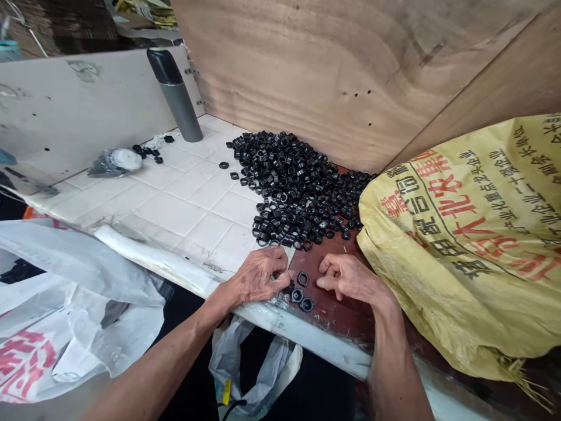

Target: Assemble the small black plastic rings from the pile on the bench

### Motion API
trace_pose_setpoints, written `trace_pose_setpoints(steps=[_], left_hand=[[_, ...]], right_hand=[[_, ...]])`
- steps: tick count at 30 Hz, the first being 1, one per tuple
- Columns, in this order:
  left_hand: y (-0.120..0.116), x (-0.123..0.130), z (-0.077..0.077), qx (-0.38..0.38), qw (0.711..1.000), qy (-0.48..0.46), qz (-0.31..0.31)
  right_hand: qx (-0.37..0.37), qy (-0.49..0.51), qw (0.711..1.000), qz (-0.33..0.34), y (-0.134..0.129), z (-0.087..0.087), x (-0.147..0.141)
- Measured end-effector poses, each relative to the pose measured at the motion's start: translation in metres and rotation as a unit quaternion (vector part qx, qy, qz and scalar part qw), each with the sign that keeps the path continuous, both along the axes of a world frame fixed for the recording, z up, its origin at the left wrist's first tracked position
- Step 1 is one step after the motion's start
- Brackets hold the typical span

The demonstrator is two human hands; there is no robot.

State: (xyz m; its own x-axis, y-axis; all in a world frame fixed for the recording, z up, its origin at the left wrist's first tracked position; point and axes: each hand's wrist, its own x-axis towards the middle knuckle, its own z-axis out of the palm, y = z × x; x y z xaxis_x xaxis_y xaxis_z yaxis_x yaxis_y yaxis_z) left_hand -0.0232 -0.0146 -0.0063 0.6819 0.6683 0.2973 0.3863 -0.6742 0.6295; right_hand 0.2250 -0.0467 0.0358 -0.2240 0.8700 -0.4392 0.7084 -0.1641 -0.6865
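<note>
A large heap of small black plastic rings and caps (284, 175) lies ahead of my hands. My left hand (263, 273) rests near the front edge with its fingers curled toward the thumb. Something dark shows between them, but I cannot make out what. My right hand (350, 278) is held above the red-brown board (350, 318), fingers bent in against the thumb; anything inside is hidden. Between the hands lie several loose pieces, among them a black ring (302, 279) and a black cap (307, 304). They sit apart from the heap.
A yellow woven sack (464, 234) leans in from the right. A grey flask (177, 99) stands at the back left, near a small clear bag (116, 162). White plastic bags hang at the front edge (153, 257). A wooden panel (324, 76) closes the back.
</note>
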Motion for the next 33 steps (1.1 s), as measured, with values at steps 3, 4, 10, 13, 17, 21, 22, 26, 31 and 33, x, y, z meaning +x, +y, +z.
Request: trace_pose_setpoints(steps=[3, 4, 10, 13, 17, 21, 22, 26, 31, 33], left_hand=[[0.002, 0.002, -0.001, -0.001, 1.0, 0.009, 0.001], [0.003, 0.003, -0.001, -0.009, 1.0, 0.004, 0.004], [0.003, 0.004, 0.001, -0.103, 0.994, -0.02, 0.036], [0.004, 0.004, 0.002, -0.131, 0.99, -0.01, 0.051], [0.009, 0.005, 0.004, -0.156, 0.984, 0.008, 0.091], [0.016, 0.011, 0.006, -0.096, 0.986, 0.047, 0.128], [0.017, 0.014, 0.006, -0.069, 0.988, 0.055, 0.124], [0.015, 0.023, -0.001, 0.012, 0.992, 0.078, 0.103], [0.009, 0.022, -0.012, 0.018, 0.994, 0.051, 0.093], [0.008, 0.02, -0.014, 0.014, 0.996, 0.03, 0.085]], right_hand=[[-0.04, 0.042, 0.998, 0.012, -0.005, -0.008, -0.01], [-0.02, 0.047, 0.999, 0.004, -0.006, -0.011, -0.018], [0.208, 0.043, 0.97, -0.114, 0.003, -0.022, -0.036], [0.315, -0.014, 0.927, -0.203, 0.013, -0.028, -0.02], [0.386, -0.068, 0.906, -0.157, 0.021, -0.043, -0.01], [0.4, -0.111, 0.903, -0.107, 0.022, -0.051, -0.016], [0.396, -0.118, 0.904, -0.11, 0.021, -0.05, -0.017], [0.345, -0.057, 0.929, -0.126, 0.017, -0.04, -0.019], [0.226, 0.119, 0.953, -0.165, 0.014, -0.03, -0.027], [0.168, 0.165, 0.952, -0.195, 0.014, -0.03, -0.031]])
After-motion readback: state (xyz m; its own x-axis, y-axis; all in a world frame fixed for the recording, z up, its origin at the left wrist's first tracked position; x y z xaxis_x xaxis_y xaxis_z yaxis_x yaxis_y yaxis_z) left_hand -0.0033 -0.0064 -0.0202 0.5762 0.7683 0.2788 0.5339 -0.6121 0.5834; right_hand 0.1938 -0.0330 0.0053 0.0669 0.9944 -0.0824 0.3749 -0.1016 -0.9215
